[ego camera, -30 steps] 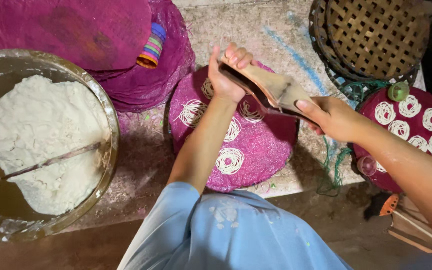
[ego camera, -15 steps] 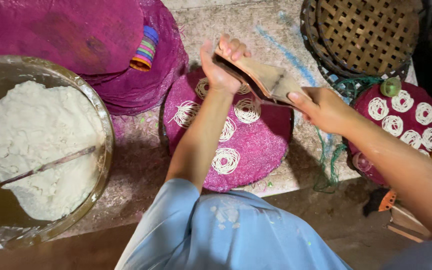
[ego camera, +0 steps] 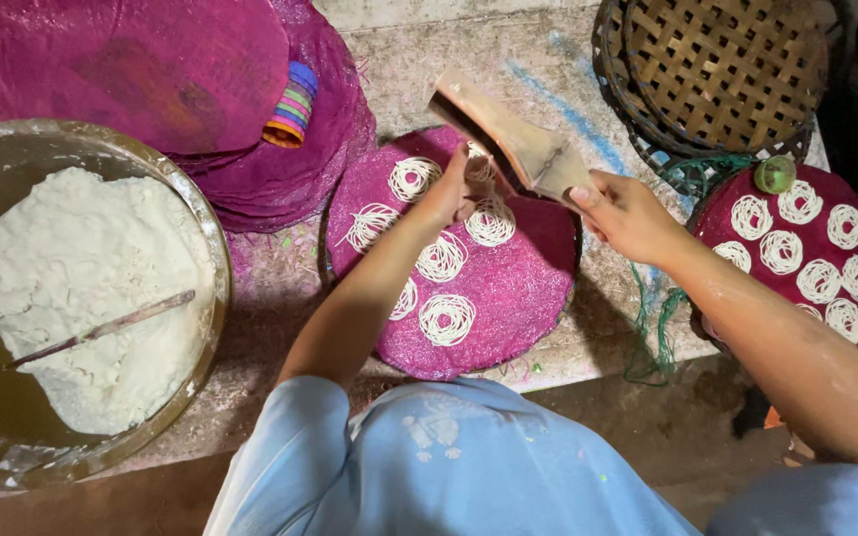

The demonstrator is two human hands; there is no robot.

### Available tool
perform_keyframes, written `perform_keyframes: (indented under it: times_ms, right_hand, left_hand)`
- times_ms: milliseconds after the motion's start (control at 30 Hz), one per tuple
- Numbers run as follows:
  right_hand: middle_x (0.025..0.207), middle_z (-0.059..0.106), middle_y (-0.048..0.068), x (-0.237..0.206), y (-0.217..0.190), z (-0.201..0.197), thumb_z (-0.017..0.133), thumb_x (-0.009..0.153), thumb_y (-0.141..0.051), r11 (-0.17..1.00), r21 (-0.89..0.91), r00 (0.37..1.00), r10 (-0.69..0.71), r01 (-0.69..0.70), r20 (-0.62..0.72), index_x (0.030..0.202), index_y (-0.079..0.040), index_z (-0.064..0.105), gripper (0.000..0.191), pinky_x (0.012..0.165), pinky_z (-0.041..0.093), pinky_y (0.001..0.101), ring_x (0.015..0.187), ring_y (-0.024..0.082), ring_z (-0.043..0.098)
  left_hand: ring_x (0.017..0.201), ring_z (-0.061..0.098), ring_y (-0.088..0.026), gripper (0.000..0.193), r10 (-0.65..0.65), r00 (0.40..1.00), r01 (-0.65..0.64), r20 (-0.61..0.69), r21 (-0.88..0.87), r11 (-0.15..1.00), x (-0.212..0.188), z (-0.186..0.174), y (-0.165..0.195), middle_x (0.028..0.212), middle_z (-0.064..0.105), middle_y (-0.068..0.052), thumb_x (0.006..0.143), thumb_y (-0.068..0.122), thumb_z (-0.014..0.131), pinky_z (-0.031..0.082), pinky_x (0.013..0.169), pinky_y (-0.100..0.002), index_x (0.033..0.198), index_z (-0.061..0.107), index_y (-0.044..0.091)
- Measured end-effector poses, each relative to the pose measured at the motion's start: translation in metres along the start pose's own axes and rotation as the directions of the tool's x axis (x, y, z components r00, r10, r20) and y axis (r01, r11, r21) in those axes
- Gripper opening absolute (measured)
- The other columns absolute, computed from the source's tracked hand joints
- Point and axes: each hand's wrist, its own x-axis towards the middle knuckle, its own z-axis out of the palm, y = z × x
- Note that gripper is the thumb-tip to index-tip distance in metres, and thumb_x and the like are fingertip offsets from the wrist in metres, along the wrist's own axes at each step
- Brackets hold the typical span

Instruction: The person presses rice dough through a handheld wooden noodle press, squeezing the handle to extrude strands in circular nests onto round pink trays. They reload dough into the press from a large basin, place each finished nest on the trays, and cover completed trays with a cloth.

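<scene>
Over the round magenta mesh mat (ego camera: 508, 298), our right hand (ego camera: 628, 213) clamped the rigid wooden noodle press (ego camera: 508, 144); left hand (ego camera: 446, 194) closed on it. We judged the white noodle coils (ego camera: 446, 318) soft, fragile.

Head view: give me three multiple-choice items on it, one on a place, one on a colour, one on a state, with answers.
1. Where is the bowl of white dough?
A) left of the centre mat
B) right of it
C) on the woven basket

2. What colour is the centre mat?
A) green
B) magenta
C) white

3. How is the wooden press?
A) lying in the bowl
B) on the floor
C) held up over the mat

Answers:
1 A, the bowl fills the left edge of the view.
2 B, magenta shows between the noodle coils.
3 C, the right hand has a grip on its handle, with the left hand against it.
</scene>
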Motion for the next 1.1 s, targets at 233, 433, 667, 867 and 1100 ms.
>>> perform_keyframes:
  times_ms: [233, 433, 667, 867, 1100]
  right_hand:
    - [0.067, 0.056, 0.001, -0.023, 0.025, -0.002, 0.043, 0.105, -0.056, 0.995, 0.091, 1.0, -0.028, 0.029, -0.01, 0.086, -0.007, 0.059, 0.055, 0.053, 0.043, 0.0303, 0.058, 0.012, 0.053]
    - [0.065, 0.063, 0.006, -0.077, 0.025, 0.009, 0.035, 0.099, -0.066, 0.915, 0.26, 0.884, 0.173, -0.308, 0.435, 0.083, -0.003, 0.066, 0.071, 0.053, 0.048, 0.0335, 0.056, 0.016, 0.059]
    - [0.066, 0.063, 0.007, -0.093, -0.009, 0.031, 0.037, 0.1, -0.064, 0.961, -0.175, 0.97, 0.231, -0.214, 0.08, 0.091, -0.002, 0.068, 0.071, 0.057, 0.052, 0.034, 0.058, 0.017, 0.06]
    - [0.067, 0.062, 0.008, -0.104, -0.031, 0.046, 0.036, 0.101, -0.062, 0.958, -0.156, 0.957, 0.262, -0.241, 0.126, 0.092, 0.001, 0.067, 0.071, 0.056, 0.052, 0.0388, 0.057, 0.022, 0.061]
    - [0.065, 0.062, 0.007, -0.098, -0.04, 0.035, 0.039, 0.099, -0.058, 0.954, -0.252, 0.986, 0.168, -0.162, 0.001, 0.106, -0.007, 0.067, 0.059, 0.059, 0.051, 0.0403, 0.059, 0.02, 0.062]
  left_hand:
    - [0.073, 0.073, -0.03, 0.061, 0.509, 0.852, -0.255, -0.121, 0.753, 0.606, -0.083, -0.003, 0.003, 0.096, 0.074, -0.012, 0.104, 0.052, 0.039, 0.055, 0.068, -0.044, 0.154, 0.052, 0.021]
    - [0.113, 0.064, -0.026, 0.061, 0.441, 0.896, -0.24, -0.043, -0.885, 0.4, -0.101, 0.043, 0.027, 0.11, 0.071, -0.007, 0.095, 0.058, 0.044, 0.049, 0.106, -0.046, 0.126, 0.059, 0.007]
    - [0.073, 0.046, -0.015, 0.053, 0.652, 0.756, -0.141, -0.048, -0.986, 0.091, -0.091, 0.048, 0.025, 0.073, 0.041, 0.002, 0.103, 0.063, 0.042, 0.05, 0.088, -0.04, 0.08, 0.047, 0.015]
    - [0.065, 0.044, -0.014, 0.054, 0.639, 0.762, -0.242, -0.11, -0.962, 0.123, -0.09, 0.046, 0.008, 0.066, 0.039, 0.004, 0.103, 0.064, 0.04, 0.047, 0.08, -0.038, 0.076, 0.045, 0.017]
    - [0.059, 0.04, -0.014, 0.052, 0.545, 0.814, -0.314, -0.204, -0.942, 0.116, -0.083, 0.051, 0.022, 0.061, 0.038, 0.004, 0.101, 0.062, 0.038, 0.043, 0.072, -0.036, 0.074, 0.046, 0.018]
